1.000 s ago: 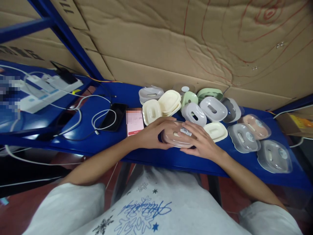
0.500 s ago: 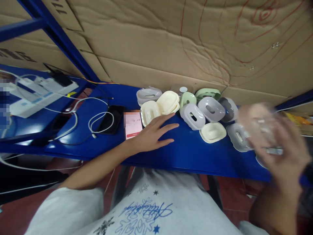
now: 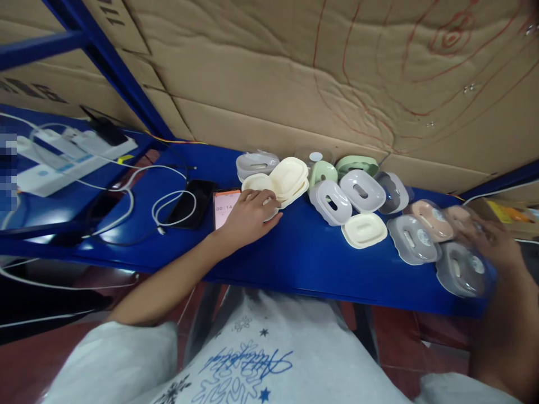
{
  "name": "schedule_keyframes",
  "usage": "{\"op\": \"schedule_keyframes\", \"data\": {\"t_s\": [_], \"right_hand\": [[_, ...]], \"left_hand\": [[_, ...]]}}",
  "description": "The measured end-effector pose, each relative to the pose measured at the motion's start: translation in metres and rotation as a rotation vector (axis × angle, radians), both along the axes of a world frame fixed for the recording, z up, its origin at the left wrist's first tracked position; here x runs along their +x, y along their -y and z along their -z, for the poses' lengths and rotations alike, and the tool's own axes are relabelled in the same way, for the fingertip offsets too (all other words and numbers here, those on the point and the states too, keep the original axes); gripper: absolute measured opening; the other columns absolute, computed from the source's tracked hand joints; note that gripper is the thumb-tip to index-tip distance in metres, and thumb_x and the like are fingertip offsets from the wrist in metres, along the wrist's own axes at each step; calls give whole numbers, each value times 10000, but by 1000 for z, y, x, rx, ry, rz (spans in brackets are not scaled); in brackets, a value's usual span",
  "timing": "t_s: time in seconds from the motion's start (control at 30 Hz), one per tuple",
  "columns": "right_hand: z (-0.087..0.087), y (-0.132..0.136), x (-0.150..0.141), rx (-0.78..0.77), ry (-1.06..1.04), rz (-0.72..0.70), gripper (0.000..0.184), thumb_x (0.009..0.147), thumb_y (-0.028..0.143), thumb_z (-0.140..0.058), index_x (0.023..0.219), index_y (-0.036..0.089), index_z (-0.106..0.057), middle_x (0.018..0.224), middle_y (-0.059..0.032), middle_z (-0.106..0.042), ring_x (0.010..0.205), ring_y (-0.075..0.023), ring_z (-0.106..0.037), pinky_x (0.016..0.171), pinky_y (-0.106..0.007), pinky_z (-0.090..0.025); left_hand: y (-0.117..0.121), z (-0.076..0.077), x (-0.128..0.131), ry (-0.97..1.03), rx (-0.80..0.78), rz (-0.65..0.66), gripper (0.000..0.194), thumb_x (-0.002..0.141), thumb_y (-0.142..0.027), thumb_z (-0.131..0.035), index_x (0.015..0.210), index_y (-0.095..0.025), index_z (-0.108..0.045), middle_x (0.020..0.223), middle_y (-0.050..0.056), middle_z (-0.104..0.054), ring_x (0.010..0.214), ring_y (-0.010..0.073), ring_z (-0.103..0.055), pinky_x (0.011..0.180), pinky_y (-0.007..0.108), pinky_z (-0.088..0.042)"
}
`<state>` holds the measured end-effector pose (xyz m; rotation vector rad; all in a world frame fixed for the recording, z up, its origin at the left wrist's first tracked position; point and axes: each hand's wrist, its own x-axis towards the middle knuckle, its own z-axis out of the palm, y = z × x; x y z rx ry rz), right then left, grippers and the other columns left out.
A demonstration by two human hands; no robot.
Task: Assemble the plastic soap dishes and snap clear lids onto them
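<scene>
Two hands at work on opposite sides of a cluster of oval dishes

The left hand (image 3: 249,217) bends its fingers over the near part of a cream dish (image 3: 254,182) on the blue table (image 3: 295,258); how firmly they close on it cannot be told. The right hand (image 3: 497,241), blurred, is at a peach container (image 3: 458,217) at the far right of the group, and its grip cannot be made out either.

Beside the cream dish lies a cream stack (image 3: 289,175), with a lilac container (image 3: 257,164) behind. To the right sit two lilac slotted pieces (image 3: 330,203), two green pieces (image 3: 324,171) and a separate cream tray (image 3: 364,230). A peach lidded box (image 3: 432,220) and two grey lidded boxes (image 3: 412,238) stand nearer the right hand.

Near the left wrist, a lit phone (image 3: 226,209) reads 00:14; a dark phone (image 3: 200,196) lies beyond it, a white cable (image 3: 195,209) looped across.
</scene>
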<state>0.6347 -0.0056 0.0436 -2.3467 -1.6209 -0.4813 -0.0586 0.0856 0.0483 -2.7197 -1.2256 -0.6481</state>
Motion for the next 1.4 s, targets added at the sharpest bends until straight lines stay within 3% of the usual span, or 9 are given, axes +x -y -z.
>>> {"op": "schedule_keyframes", "data": {"t_s": [0.13, 0.23, 0.4, 0.5, 0.6, 0.73, 0.93, 1.1, 1.4], "right_hand": [[-11, -2, 11, -32, -247, 43, 448, 986, 497, -607, 1226, 167, -793, 1228, -226, -769, 1123, -306, -732, 878, -439, -549], [-39, -1, -27, 51, -158, 100, 565, 992, 557, -626, 1313, 114, -771, 1255, -290, -750, 1212, -366, -717, 902, -505, -527], [-69, -6, -205, 133, -103, -477, 471, 1059, 550, -571, 1332, 208, -744, 1283, -197, -766, 1192, -294, -731, 1010, -435, -542], [-54, -21, -310, 4, -78, -809, 449, 1049, 516, -618, 1373, 214, -694, 1304, -138, -768, 1186, -317, -721, 1034, -472, -534], [-24, -37, -362, -48, 28, -881, 493, 1033, 520, -640, 1388, 180, -664, 1260, -161, -774, 1149, -356, -720, 969, -496, -527], [2, -45, -366, 65, -62, -887, 295, 1069, 407, -604, 1256, 202, -705, 1157, -114, -801, 1061, -306, -747, 920, -452, -539], [-1, -38, -356, 277, -331, -734, 274, 1039, 449, -632, 1212, 255, -719, 1127, -90, -800, 1032, -301, -747, 926, -470, -577], [-1, -32, -368, 220, -290, -903, 255, 1038, 340, -645, 1270, 258, -710, 1169, -87, -796, 1067, -285, -736, 971, -472, -533], [2, -21, -385, -34, -68, -1291, 287, 1053, 275, -607, 1326, 215, -674, 1186, -97, -760, 1130, -269, -677, 1051, -474, -457]], "left_hand": [[0, 3, 1, -1, -4, -3, 275, 1042, -363, -596, 1236, -207, -712, 1324, 132, -693, 1198, 341, -676, 1025, 507, -522], [2, 5, 3, -6, 21, -74, 442, 978, -489, -693, 1320, -209, -670, 1355, 170, -660, 1215, 395, -652, 1018, 554, -516], [2, 8, 5, -32, -37, -133, 452, 941, -463, -734, 1311, -215, -658, 1199, 174, -707, 1148, 416, -655, 916, 541, -548], [4, 5, 6, -6, -36, -105, 297, 966, -298, -670, 1244, -195, -682, 1132, 152, -725, 1090, 368, -687, 897, 494, -564], [6, 0, 5, 113, 14, -45, 217, 986, -211, -597, 1180, -206, -693, 1140, 123, -725, 1070, 304, -708, 916, 440, -569], [12, -6, 4, 215, 47, 273, 194, 1010, -164, -590, 1160, -237, -691, 1154, 83, -739, 1095, 237, -707, 1000, 411, -543], [21, 1, 13, 54, -39, 604, 241, 1014, -101, -571, 1168, -235, -699, 1179, 64, -753, 1105, 218, -696, 1055, 401, -518], [21, 12, 17, -56, -89, 670, 221, 1023, -135, -581, 1197, -204, -698, 1151, 89, -730, 1106, 240, -675, 1032, 381, -534], [19, 10, 14, -50, -32, 511, 350, 998, -245, -682, 1347, -261, -660, 1369, 121, -652, 1298, 318, -594, 1191, 528, -424]]}}
